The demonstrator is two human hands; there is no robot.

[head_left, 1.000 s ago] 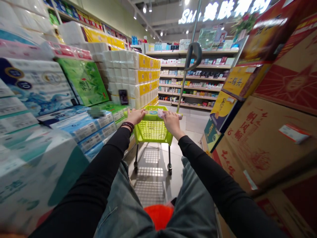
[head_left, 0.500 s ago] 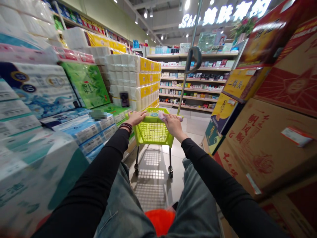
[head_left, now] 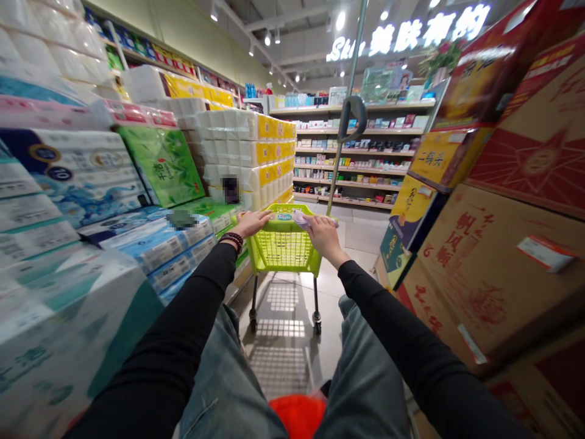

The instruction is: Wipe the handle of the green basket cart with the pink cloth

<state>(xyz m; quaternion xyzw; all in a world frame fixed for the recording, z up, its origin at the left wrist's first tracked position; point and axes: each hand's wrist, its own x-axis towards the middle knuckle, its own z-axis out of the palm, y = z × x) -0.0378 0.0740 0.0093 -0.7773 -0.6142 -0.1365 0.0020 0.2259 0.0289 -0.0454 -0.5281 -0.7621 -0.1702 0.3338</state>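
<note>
A lime-green shopping cart (head_left: pixel 287 250) stands straight in front of me, its handle bar towards me. My left hand (head_left: pixel 252 223), with a dark bead bracelet at the wrist, is closed over the left part of the handle. On the right part, my right hand (head_left: pixel 323 235) presses a crumpled pale purple cloth (head_left: pixel 301 218) against the bar. The cloth shows on both sides of my fingers; the rest lies hidden under them. Beyond the handle, most of the cart's basket is out of sight.
Packs of tissue paper (head_left: pixel 159 167) and toilet rolls (head_left: pixel 247 146) are stacked along the left. Cardboard boxes (head_left: pixel 484 262) rise close on the right. A metal pole with a grey loop handle (head_left: pixel 351 119) stands beyond the cart. Shelves (head_left: pixel 361 152) of small goods cross the back.
The view has shifted slightly, so the shelves and stacks appear a little lower. Both hands stay on the cart handle, and the cloth is still under my right hand.
</note>
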